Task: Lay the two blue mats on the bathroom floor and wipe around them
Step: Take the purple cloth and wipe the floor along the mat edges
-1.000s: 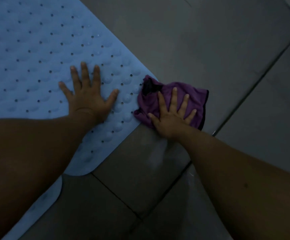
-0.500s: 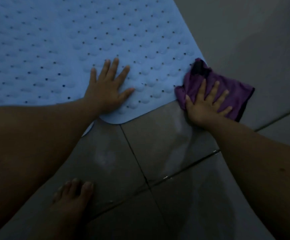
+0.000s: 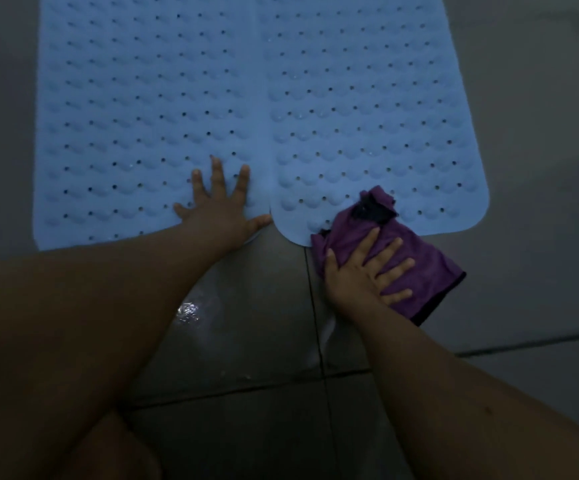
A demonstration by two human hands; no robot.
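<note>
Head view: both blue mats, left mat (image 3: 135,109) and right mat (image 3: 367,105), are lying flat side by side across the upper frame. The left hand (image 3: 220,211) is pressing flat, fingers spread; the right hand (image 3: 364,271) is pressing the purple cloth (image 3: 416,268) flat at centre-right. The mats look soft and floppy, likely slippery on the wet tile floor (image 3: 246,341); best lifted by an edge.

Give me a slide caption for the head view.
Left hand braces blue mat; right hand presses purple cloth.

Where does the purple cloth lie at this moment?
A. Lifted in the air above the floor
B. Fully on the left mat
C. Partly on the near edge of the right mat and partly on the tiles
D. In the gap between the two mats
C: the purple cloth overlaps the near edge of the right mat and spreads onto the floor tiles, flat under the right hand.
</note>
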